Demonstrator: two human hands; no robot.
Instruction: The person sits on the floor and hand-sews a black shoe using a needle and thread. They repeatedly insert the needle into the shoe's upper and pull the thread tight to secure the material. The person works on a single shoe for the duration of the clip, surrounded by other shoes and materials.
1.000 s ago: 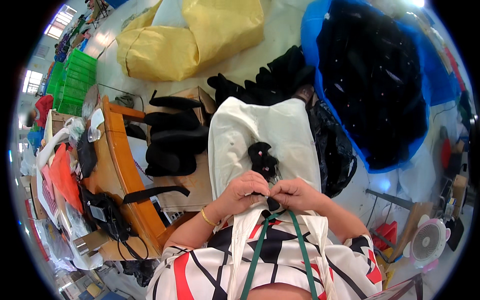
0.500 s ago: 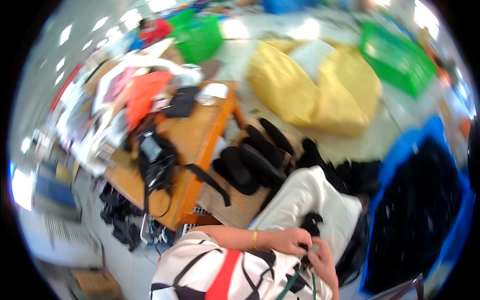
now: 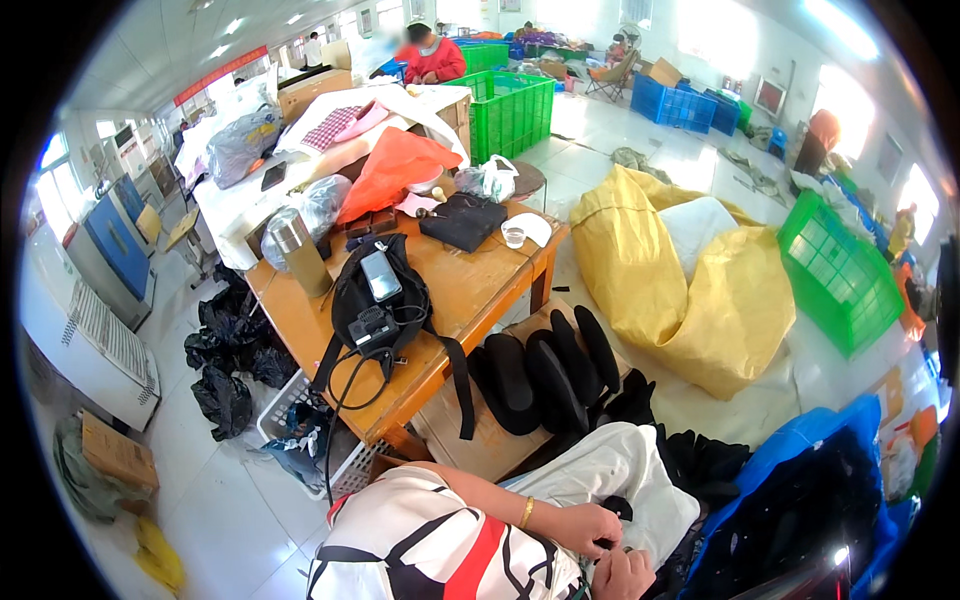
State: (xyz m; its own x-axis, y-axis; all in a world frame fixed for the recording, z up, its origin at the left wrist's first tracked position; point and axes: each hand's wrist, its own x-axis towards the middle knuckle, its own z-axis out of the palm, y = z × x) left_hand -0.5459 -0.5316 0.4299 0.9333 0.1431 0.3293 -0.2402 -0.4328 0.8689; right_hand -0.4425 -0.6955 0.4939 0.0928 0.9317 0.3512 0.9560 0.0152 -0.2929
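My left hand (image 3: pixel 583 527), with a gold bracelet at the wrist, rests on a white cloth (image 3: pixel 625 468) spread over my lap. Its fingers are closed on a small black piece (image 3: pixel 606 545). My right hand (image 3: pixel 623 576) is right beside it at the bottom edge, pinching the same black piece. Both hands touch each other over the cloth. Part of the piece is hidden by my fingers.
A wooden table (image 3: pixel 470 290) on my left carries a black bag (image 3: pixel 375 300), a metal flask (image 3: pixel 295 250) and cloths. Stacked black pads (image 3: pixel 545 370) lie beside it. Yellow sacks (image 3: pixel 680 280), green crates (image 3: pixel 510 110) and a blue sack (image 3: pixel 800 500) stand around. A person in red (image 3: pixel 435 55) sits far back.
The view has swung left and up, from my lap to the table and the room. My hands stay together on the black piece over the white cloth.
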